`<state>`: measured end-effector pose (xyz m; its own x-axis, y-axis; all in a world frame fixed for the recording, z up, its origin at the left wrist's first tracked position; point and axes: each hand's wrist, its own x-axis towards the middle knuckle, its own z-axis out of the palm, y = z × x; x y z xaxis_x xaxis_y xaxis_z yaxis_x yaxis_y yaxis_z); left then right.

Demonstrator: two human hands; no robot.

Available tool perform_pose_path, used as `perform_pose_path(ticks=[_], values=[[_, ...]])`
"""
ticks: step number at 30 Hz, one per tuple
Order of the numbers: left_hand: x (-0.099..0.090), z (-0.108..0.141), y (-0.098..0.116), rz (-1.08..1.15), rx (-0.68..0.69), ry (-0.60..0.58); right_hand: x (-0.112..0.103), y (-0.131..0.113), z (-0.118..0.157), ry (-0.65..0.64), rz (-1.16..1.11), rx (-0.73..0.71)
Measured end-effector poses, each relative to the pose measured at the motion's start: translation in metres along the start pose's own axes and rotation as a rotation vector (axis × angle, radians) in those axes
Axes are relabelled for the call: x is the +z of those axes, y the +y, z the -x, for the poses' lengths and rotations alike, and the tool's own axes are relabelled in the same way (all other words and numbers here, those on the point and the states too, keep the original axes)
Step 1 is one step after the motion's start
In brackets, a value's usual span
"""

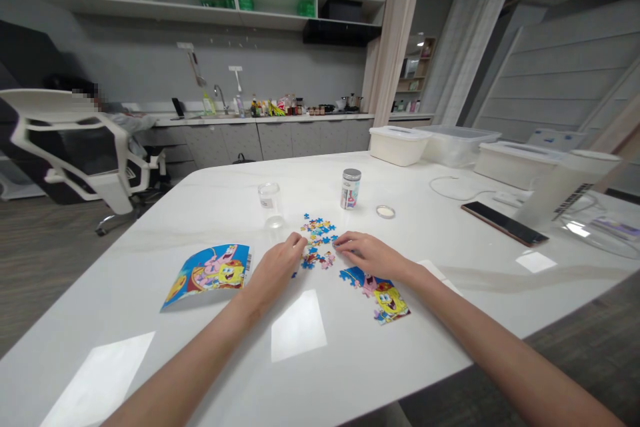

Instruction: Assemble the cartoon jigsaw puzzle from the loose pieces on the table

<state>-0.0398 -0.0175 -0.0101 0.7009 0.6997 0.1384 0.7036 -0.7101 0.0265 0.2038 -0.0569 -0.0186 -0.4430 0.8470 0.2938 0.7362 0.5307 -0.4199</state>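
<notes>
The left forearm is extended from the lower left of the view and the right forearm from the lower right, and both are angled inward over the white tabletop [350,373]. The left hand [283,259] is held low, back of the hand upward, with its fingers bent and drawn close together at the left edge of the loose puzzle pieces [319,228]. The right hand [367,252] is turned palm down, its fingers curved toward the right edge of the same pieces; whether a piece is pinched by either hand cannot be told. The loose pieces are scattered between and just beyond the two hands. The partly joined puzzle section [391,301] is laid below the right hand, its upper edge partly hidden by the wrist. A curved picture sheet [213,273] is placed left of the left hand. Beyond the hands, a clear jar [271,203], a canister [351,189] and a round lid [385,211] are set out.
</notes>
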Motion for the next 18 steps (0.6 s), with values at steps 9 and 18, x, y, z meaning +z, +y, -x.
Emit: perform_pose_path(ticks=[9,18], values=[[0.001,-0.002,-0.004,-0.055,0.014,0.026,-0.003,0.004,0.000,0.113,0.021,0.041],[0.007,-0.003,-0.013,-0.068,-0.046,0.059,-0.004,0.010,0.003,0.033,0.137,0.073]])
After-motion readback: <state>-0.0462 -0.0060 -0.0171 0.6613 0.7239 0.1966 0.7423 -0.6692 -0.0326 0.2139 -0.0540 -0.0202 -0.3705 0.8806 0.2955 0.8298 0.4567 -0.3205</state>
